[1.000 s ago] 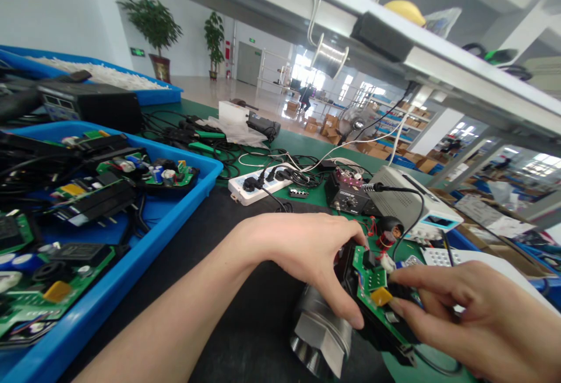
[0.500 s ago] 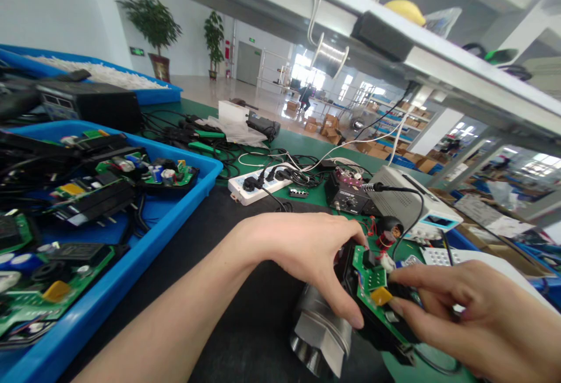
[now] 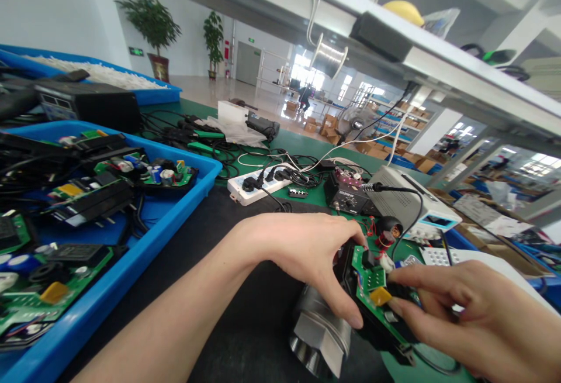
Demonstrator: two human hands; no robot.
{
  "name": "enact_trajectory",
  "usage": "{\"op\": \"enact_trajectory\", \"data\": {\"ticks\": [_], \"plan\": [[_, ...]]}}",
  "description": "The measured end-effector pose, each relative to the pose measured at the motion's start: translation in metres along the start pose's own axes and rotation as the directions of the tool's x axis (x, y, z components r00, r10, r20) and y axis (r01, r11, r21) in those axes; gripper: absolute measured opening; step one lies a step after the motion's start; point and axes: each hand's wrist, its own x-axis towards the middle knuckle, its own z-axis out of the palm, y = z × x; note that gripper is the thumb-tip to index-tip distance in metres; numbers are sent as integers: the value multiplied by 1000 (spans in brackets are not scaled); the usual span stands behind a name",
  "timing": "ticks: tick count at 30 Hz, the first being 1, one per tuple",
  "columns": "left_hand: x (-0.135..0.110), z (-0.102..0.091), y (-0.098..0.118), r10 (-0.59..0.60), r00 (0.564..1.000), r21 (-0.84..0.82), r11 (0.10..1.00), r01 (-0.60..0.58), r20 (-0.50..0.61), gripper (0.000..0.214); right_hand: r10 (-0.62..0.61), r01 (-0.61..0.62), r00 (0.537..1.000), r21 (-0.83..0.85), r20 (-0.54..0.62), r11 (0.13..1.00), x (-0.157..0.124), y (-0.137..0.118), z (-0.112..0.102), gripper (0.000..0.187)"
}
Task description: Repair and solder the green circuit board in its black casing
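Observation:
My left hand (image 3: 313, 254) is wrapped round the near-left end of a green circuit board (image 3: 366, 280) set in a black housing, thumb in front and fingers behind. My right hand (image 3: 468, 313) pinches at the board's far side, thumb and forefinger close to a yellow component (image 3: 380, 296); what lies between those fingertips is partly hidden. Below the board a shiny metal cylinder with flat sides (image 3: 322, 333) lies on the black mat (image 3: 232, 313). The board is tilted, its components facing up and right.
At left stands a blue tray (image 3: 175, 213) full of similar boards. Behind my hands are a white power strip (image 3: 258, 184), a black control box (image 3: 348, 193) and a grey bench instrument (image 3: 407, 202). A shelf with a solder spool (image 3: 328, 58) hangs overhead.
Both hands and the board hold almost the same position. In the background, more of a fan has come into sight.

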Motion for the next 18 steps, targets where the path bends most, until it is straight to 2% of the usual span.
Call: {"op": "enact_trajectory", "data": {"ticks": [14, 18], "plan": [[0, 0, 1, -3, 1000, -10, 1000, 3, 2, 83, -2, 3, 997, -9, 83, 1000, 1, 0, -3, 31], [0, 0, 1, 6, 1000, -20, 1000, -6, 2, 81, 2, -2, 1000, 9, 30, 1000, 1, 0, -2, 28]]}}
